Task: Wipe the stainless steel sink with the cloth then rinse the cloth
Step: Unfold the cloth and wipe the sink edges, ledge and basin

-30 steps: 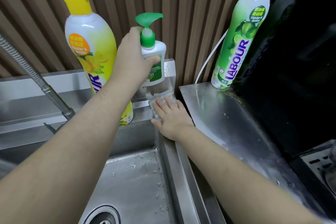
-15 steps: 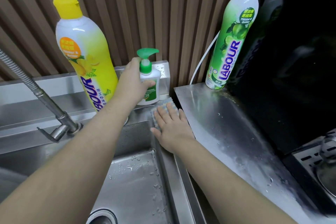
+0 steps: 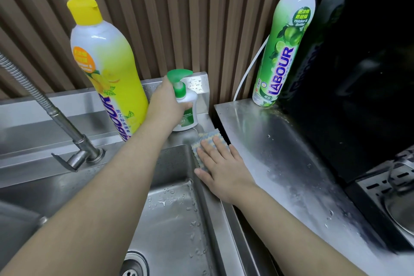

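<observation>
A blue and yellow checked cloth [image 3: 207,139] lies on the back right corner of the stainless steel sink's rim [image 3: 218,219]. My right hand [image 3: 220,167] presses flat on the cloth, fingers spread, covering most of it. My left hand [image 3: 167,105] is wrapped around a small white hand-soap pump bottle [image 3: 187,110] with a green pump, which stands on the rim at the back corner. The wet basin [image 3: 170,219] lies below, with its drain [image 3: 132,266] at the bottom edge.
A tall yellow dish-soap bottle [image 3: 107,69] stands left of the soap pump. The tap [image 3: 67,139] rises at the left. A green dish-soap bottle [image 3: 284,40] stands on the wet steel counter [image 3: 291,163] at right, beside a black appliance [image 3: 363,63].
My left hand has lowered the soap pump bottle from the air onto the sink's back corner. My right hand with the cloth has slid slightly toward me along the rim.
</observation>
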The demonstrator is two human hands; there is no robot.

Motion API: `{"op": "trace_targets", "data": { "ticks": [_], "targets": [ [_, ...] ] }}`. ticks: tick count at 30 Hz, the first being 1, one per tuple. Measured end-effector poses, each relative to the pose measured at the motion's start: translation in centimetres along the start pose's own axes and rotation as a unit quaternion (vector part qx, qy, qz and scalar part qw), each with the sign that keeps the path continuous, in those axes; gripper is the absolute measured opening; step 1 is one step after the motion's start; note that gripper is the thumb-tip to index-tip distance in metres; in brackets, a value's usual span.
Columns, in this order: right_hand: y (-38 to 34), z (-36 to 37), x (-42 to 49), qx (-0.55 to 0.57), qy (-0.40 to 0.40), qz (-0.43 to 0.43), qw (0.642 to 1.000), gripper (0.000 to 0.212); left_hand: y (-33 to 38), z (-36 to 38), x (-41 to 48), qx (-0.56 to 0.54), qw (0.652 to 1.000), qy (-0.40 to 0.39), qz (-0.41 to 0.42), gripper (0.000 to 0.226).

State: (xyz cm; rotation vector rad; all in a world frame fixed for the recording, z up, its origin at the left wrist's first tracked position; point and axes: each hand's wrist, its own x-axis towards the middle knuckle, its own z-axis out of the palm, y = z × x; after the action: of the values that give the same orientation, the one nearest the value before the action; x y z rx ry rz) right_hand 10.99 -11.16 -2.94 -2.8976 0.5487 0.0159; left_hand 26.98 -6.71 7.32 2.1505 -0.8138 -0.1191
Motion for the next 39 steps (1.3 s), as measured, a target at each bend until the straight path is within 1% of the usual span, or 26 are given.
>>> {"op": "trace_targets", "data": {
  "ticks": [3,5,7,10,13,16,19,21,22,24,25,26,28,29,30,32,33,35,36,37,39],
  "targets": [
    [0.0,0.0,-1.4,0.007,-0.001,-0.007,1.0,0.083,0.3,0.0,-0.1,0.025,0.999,-0.027,-0.022,0.057],
    [0.0,-0.2,-2.0,0.006,-0.009,-0.011,1.0,0.085,0.3,-0.1,-0.3,0.036,0.998,-0.037,-0.04,0.054],
    [0.1,-0.2,-1.9,0.003,-0.01,-0.01,1.0,0.083,0.2,-0.4,-0.3,0.063,0.996,-0.041,-0.044,0.053],
    [0.2,-0.1,-0.4,0.003,-0.008,0.017,1.0,0.086,-0.1,-0.8,0.0,0.1,0.993,-0.049,-0.04,0.056],
    [-0.5,-0.2,0.2,0.0,-0.008,0.026,1.0,0.088,-0.2,-0.9,0.0,0.087,0.994,-0.055,-0.035,0.06],
    [-0.4,0.5,-2.2,-0.037,0.023,-0.006,0.999,0.077,-0.4,-0.7,-0.3,0.055,0.997,-0.045,-0.029,0.057],
    [0.2,0.8,-4.1,-0.047,0.031,-0.014,0.998,0.065,-0.6,-0.6,-0.3,0.029,0.998,-0.043,-0.027,0.055],
    [0.1,0.1,-3.4,0.0,0.017,-0.018,1.0,0.067,-0.7,-0.6,-0.4,0.01,0.998,-0.05,-0.025,0.062],
    [0.0,0.0,-2.8,0.018,0.008,-0.005,1.0,0.074,-0.7,-0.6,-0.5,0.002,0.998,-0.051,-0.023,0.068],
    [-0.4,-0.3,-2.0,0.022,0.001,0.011,1.0,0.087,-0.7,-0.8,-0.5,-0.022,0.999,-0.04,-0.029,0.085],
    [-0.5,-0.3,-2.0,0.021,-0.005,0.009,1.0,0.089,-0.5,-1.2,-0.6,-0.038,0.998,-0.032,-0.036,0.094],
    [-0.4,-0.2,-2.3,0.009,-0.002,0.001,1.0,0.087,-0.2,-1.6,-0.6,-0.05,0.998,-0.023,-0.04,0.101],
    [0.1,0.4,-3.3,-0.047,0.021,-0.021,0.998,0.075,0.4,-2.7,-0.8,-0.041,0.999,-0.005,-0.023,0.103],
    [0.3,0.6,-3.6,-0.055,0.038,-0.018,0.998,0.07,0.6,-3.4,-1.1,-0.021,1.0,-0.002,-0.009,0.101],
    [0.6,0.6,-3.4,-0.051,0.037,-0.016,0.998,0.067,0.9,-4.1,-1.7,-0.001,1.0,-0.001,0.004,0.098],
    [0.5,0.1,-1.6,-0.024,0.006,-0.019,1.0,0.076,0.9,-5.4,-3.0,-0.001,1.0,-0.003,0.016,0.086],
    [0.3,0.0,-0.5,-0.011,-0.005,-0.006,1.0,0.083,0.6,-6.1,-3.9,-0.024,1.0,-0.005,0.015,0.073],
    [-0.1,-0.1,1.1,-0.032,-0.014,0.018,0.999,0.09,-0.9,-7.1,-5.7,-0.089,0.996,0.002,0.015,0.038],
    [-0.3,-0.2,1.2,-0.04,-0.017,0.018,0.999,0.091,-1.9,-7.5,-6.5,-0.11,0.994,0.027,0.009,0.023],
    [-0.3,0.0,0.6,-0.037,-0.023,0.012,0.999,0.09,-3.1,-7.8,-7.2,-0.123,0.99,0.07,0.0,0.016],
    [0.0,0.7,-1.7,-0.032,-0.006,-0.008,0.999,0.08,-5.0,-8.1,-8.1,-0.122,0.978,0.169,-0.013,0.021]
  ]
}}
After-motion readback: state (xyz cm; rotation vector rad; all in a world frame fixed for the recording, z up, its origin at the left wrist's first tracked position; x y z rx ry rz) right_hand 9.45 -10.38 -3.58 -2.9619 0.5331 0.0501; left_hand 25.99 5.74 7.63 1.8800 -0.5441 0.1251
